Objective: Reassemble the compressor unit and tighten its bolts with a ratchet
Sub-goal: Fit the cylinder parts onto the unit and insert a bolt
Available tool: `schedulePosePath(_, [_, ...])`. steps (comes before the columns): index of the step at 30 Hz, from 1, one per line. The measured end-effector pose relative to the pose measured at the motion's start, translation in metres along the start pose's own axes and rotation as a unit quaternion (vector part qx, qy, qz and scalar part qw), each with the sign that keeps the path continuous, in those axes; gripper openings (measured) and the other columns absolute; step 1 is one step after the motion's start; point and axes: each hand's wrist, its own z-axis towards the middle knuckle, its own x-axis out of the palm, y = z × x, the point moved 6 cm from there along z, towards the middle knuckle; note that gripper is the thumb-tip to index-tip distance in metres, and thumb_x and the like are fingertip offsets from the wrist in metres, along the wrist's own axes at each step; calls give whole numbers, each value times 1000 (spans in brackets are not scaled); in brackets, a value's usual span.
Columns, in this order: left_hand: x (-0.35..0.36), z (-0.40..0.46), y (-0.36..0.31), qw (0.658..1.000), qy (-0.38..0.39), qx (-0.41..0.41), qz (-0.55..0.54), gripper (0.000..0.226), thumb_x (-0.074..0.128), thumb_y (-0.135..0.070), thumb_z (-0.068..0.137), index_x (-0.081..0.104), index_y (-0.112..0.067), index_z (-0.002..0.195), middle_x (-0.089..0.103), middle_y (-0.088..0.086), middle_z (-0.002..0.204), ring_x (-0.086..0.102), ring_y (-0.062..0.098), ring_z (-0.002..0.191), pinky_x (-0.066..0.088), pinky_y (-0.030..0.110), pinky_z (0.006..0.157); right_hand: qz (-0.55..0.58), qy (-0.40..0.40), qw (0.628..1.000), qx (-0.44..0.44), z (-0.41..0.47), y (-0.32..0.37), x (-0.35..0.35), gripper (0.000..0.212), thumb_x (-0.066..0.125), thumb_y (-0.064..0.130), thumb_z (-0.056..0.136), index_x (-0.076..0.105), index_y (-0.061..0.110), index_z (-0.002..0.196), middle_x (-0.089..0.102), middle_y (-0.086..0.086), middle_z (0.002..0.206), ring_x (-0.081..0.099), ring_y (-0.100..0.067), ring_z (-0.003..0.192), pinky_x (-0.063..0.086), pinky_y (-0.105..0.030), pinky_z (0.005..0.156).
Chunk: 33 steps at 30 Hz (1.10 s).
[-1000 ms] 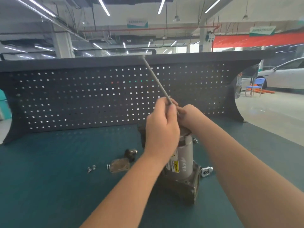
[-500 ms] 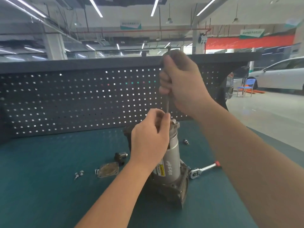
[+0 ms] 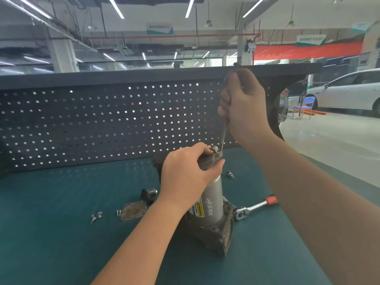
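The compressor unit [image 3: 211,204] is stood upright on the table [image 3: 61,233], at the middle of the frame. Its top is gripped by the left hand [image 3: 185,177]. A long bolt [image 3: 223,136] is clenched in the right hand [image 3: 244,108], with its tip at a top hole. If tilted, it could be jammed or dropped. Half a second ago, the rod itself was pinched by the left hand.
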Motion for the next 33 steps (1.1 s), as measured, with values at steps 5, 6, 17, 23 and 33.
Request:
schedulePosePath(5, [-1,3,7,999,26,-16,-27,16,74,-43,80,71,-28,87,72,-22,90,62,-4,87,49,18,75,40,-1,999,28,-2,-7,-2,28,40,13,105,46,15,77,35,11,48,27,-7,43,27,-19,41])
schedulePosePath(6, [-1,4,7,999,27,-17,-28,16,74,-43,80,71,-28,87,72,-22,91,63,-4,87,50,19,76,33,4,999,32,-3,-7,0,28,40,13,105,45,15,77,36,11,48,27,-7,42,28,-19,41])
schedulePosePath(17, [-2,4,4,1000,20,11,-7,19,56,-34,94,70,-26,85,62,-14,61,58,5,68,37,12,55,-522,162,829,117,-18,-2,-6,28,73,35,85,60,19,66,56,7,57,49,-6,49,39,-13,43])
schedulePosePath(23, [-3,3,3,999,17,13,-28,19,58,-34,93,70,-24,83,66,-12,64,60,3,70,39,11,55,-472,172,851,152,-34,-10,-12,19,75,28,84,70,12,95,72,-5,84,71,-19,75,59,-35,75])
schedulePosePath(33, [-2,5,3,1000,9,3,0,21,57,-30,93,65,-23,75,63,-11,61,58,8,63,37,21,56,-507,184,814,215,-79,-47,-59,30,58,5,83,69,16,108,72,1,94,65,-10,66,52,-20,63])
